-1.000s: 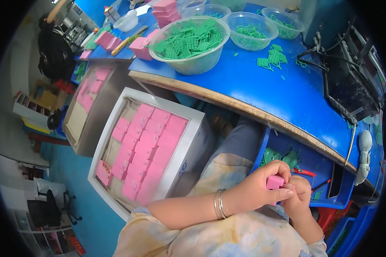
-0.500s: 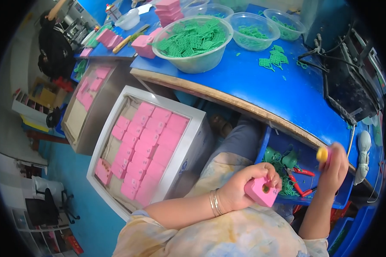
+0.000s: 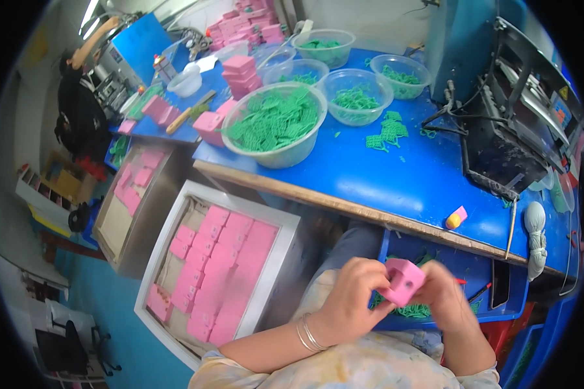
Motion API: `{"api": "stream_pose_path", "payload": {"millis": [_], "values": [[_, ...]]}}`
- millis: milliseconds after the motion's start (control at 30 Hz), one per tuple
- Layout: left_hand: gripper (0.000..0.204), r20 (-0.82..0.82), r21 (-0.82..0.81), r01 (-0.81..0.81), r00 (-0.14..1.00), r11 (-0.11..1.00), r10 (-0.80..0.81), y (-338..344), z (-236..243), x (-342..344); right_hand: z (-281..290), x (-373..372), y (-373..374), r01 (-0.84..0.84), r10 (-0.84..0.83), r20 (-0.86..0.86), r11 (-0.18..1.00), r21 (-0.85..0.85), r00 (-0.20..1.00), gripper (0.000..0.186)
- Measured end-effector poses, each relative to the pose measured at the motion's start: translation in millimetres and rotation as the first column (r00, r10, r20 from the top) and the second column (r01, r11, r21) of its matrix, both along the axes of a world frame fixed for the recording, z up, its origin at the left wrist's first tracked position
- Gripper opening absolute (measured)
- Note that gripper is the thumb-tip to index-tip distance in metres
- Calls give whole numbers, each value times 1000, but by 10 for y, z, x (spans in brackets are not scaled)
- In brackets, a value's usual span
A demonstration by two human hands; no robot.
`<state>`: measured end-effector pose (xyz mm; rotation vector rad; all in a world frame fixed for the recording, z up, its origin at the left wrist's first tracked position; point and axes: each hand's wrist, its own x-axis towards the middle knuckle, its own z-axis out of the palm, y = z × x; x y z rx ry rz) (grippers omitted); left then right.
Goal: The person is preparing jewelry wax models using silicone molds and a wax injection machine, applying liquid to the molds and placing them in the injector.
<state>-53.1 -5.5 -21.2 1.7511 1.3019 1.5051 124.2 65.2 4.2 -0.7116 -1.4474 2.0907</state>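
My left hand (image 3: 353, 301) grips a pink block (image 3: 401, 279) with a dark hole in its face, above a blue tray (image 3: 509, 305) of green pieces and red-handled tools. My right hand (image 3: 444, 295) is at the block's right side, blurred, with its fingertips partly hidden. A small pink-and-yellow piece (image 3: 454, 218) lies on the blue table (image 3: 331, 181) near the front edge, above my hands.
Bowls of green mesh pieces (image 3: 272, 126), stacked pink blocks (image 3: 240, 78) and a black machine (image 3: 506, 142) stand on the table. A white-framed case (image 3: 282, 230) of pink blocks is at left. A white cord bundle (image 3: 536, 236) lies right. A person in black (image 3: 78, 104) is back left.
The pink-and-yellow piece, in my right hand half a second ago, now lies on the table. My right hand has moved down and left to the pink block. The view has tilted upward.
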Motion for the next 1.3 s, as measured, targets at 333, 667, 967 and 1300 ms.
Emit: {"api": "stream_pose_path", "payload": {"millis": [333,667,967,1300], "values": [[69,77,-139,280,959,950,-272,45,36,23,-158,-81,-148,-49,47,-21,996,-69,999,56],[59,884,31,373,422,927,-200,122,239,-18,-397,-164,-206,-50,8,-84,858,-511,996,66],[59,998,-56,572,46,818,36,233,246,-160,-309,-163,-269,37,-20,-91,981,191,996,44],[59,959,-265,640,101,721,263,191,256,63,54,-270,124,140,-218,-34,494,858,975,18]]}}
